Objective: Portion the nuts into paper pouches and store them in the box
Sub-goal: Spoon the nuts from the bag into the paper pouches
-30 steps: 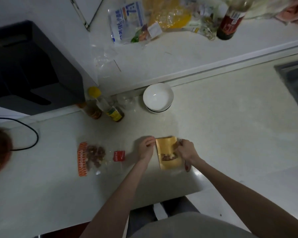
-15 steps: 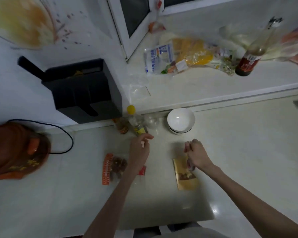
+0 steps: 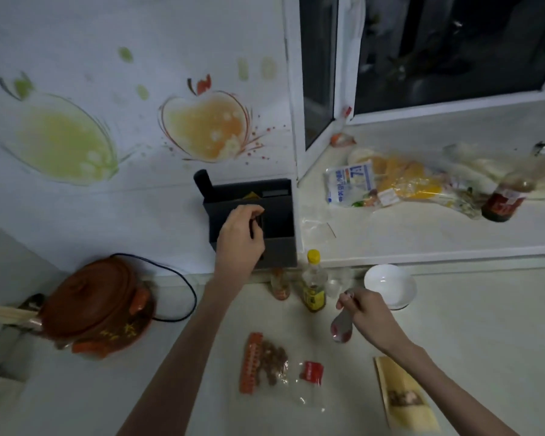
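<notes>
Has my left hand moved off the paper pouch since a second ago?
Yes. The left hand left the paper pouch and went up past the yellow-capped bottle to the black box.

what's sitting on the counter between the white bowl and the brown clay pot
In the head view, between the bowl and clay pot: a yellow-capped bottle, a small red-filled bottle, and the left forearm.

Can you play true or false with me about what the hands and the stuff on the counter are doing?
1. The left hand reaches up to the black box. True.
2. The right hand is empty. False: it holds a spoon.
3. The paper pouch sits inside the box. False: it lies on the counter by the right forearm.
4. The white bowl stands right of the yellow-capped bottle. True.
5. The bag of nuts lies on the windowsill. False: it lies on the counter between the two arms.
</notes>
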Demonstrator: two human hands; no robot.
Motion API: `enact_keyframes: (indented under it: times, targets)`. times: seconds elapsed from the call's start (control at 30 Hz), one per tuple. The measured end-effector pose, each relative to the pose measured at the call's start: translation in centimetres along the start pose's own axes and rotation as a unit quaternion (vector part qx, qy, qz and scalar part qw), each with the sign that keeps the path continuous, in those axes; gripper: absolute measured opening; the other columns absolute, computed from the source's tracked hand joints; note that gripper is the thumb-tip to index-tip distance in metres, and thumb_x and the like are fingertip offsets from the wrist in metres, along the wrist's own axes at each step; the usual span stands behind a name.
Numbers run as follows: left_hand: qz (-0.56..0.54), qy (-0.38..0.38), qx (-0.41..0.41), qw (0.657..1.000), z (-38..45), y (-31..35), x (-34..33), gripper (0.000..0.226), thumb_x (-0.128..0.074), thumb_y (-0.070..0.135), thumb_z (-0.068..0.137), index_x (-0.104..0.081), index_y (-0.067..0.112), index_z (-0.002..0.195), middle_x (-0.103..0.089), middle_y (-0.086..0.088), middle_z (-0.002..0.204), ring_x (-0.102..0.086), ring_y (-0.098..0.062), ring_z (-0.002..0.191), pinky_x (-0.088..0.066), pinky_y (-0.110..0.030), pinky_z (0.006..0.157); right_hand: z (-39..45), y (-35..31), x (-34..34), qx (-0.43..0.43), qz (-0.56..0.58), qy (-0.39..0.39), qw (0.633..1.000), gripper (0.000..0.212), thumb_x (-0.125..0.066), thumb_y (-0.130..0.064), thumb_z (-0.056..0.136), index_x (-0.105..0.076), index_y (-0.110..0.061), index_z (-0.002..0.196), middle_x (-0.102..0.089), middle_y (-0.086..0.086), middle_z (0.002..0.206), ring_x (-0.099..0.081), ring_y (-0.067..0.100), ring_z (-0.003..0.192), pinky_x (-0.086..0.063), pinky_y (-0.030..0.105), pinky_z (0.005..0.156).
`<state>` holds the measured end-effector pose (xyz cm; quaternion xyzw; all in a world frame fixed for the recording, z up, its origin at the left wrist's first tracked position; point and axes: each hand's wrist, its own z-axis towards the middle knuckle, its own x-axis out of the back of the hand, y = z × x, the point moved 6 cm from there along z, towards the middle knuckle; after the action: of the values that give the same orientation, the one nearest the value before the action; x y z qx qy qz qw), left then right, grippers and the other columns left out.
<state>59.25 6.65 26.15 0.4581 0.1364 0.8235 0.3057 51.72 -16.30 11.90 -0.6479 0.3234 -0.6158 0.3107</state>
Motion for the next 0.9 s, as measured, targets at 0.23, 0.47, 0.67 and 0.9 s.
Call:
enact_keyframes:
  times: [0.23, 0.47, 0.67, 0.9]
  targets:
    - [0.052, -0.111, 0.038, 0.992, 6.9, -2.4, -0.5, 0.03, -0.05, 0.005, 0.091, -0.059, 0.007, 0.12, -0.062, -0.01, 0.113, -0.059, -0.024, 0.102, -0.043, -0.023, 0.081, -1.5, -3.2, -0.6, 0.014, -0.02, 0.027, 0.999, 0.026, -0.053, -0.014, 0.095, -0.067, -0.003, 0.076, -0.061, 0.009, 0.074, -0.054, 0.017, 0.07, -0.036, 0.027, 0.064]
    - [0.121, -0.291, 0.072, 0.946, 6.9, -3.3, -2.8, 0.006, -0.049, 0.017, 0.089, -0.053, 0.013, 0.089, -0.067, -0.016, 0.094, -0.065, -0.031, 0.08, -0.055, -0.039, 0.067, -3.5, -3.9, -0.8, -0.009, 0.001, 0.077, 0.997, 0.025, -0.054, -0.013, 0.094, -0.068, -0.011, 0.073, -0.055, -0.009, 0.068, -0.051, 0.001, 0.066, -0.037, 0.012, 0.064]
    - [0.124, -0.328, 0.061, 0.935, 6.8, -3.5, -3.2, 0.016, -0.049, 0.018, 0.088, -0.063, 0.018, 0.096, -0.063, -0.012, 0.103, -0.055, -0.031, 0.102, -0.034, -0.045, 0.105, -4.7, -5.3, -2.0, -0.029, 0.002, 0.095, 0.995, 0.027, -0.055, -0.013, 0.094, -0.068, -0.016, 0.07, -0.057, -0.006, 0.068, -0.054, 0.001, 0.068, -0.038, 0.014, 0.064]
    - [0.083, -0.195, -0.04, 0.976, 7.3, -2.6, -1.9, 0.025, -0.057, 0.009, 0.084, -0.065, 0.006, 0.107, -0.062, -0.008, 0.111, -0.058, -0.027, 0.103, -0.049, -0.036, 0.091, -5.4, -7.8, -2.7, -0.031, 0.005, 0.124, 0.992, 0.026, -0.054, -0.011, 0.094, -0.067, -0.011, 0.072, -0.059, -0.001, 0.07, -0.054, -0.001, 0.069, -0.037, 0.011, 0.063]
